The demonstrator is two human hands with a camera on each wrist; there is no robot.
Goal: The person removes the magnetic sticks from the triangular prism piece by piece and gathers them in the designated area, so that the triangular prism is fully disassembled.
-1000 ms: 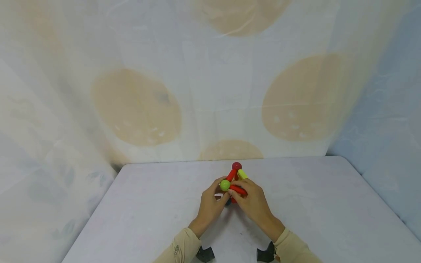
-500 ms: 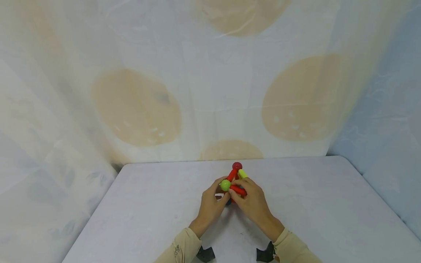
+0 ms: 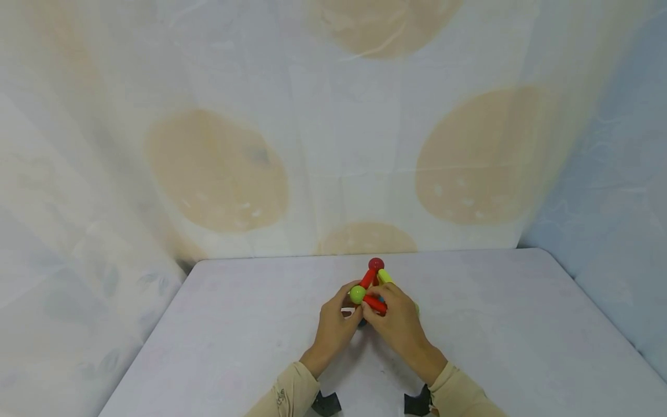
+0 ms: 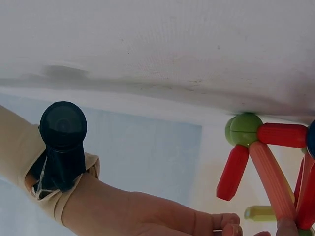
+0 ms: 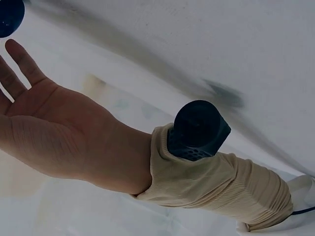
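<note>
A small frame of coloured rods and balls (image 3: 374, 286) stands on the pale table (image 3: 521, 336) in the head view. A dark red ball (image 3: 376, 264) tops it, with a green ball (image 3: 357, 294) at its left corner. My left hand (image 3: 348, 306) pinches the frame at the green ball. My right hand (image 3: 387, 310) grips a red rod (image 3: 376, 304) from the right, beside a yellow rod (image 3: 384, 275). The left wrist view shows the green ball (image 4: 243, 129), an orange rod (image 4: 269, 178) and my right hand (image 4: 147, 216) with fingertips at the frame. In the right wrist view my left hand (image 5: 44, 128) appears under a blue ball (image 5: 10, 14).
A pale cloth with large tan circles (image 3: 219, 174) hangs close behind the table and along its left side. A bluish cloth (image 3: 615, 191) hangs on the right. The table's edges run near the hands on both sides. Dark wrist cameras (image 3: 325, 402) sit on both beige sleeves.
My right hand has shifted slightly toward me along the red rod, uncovering a bit of green at the frame's right side. The left hand and the frame stay put.
</note>
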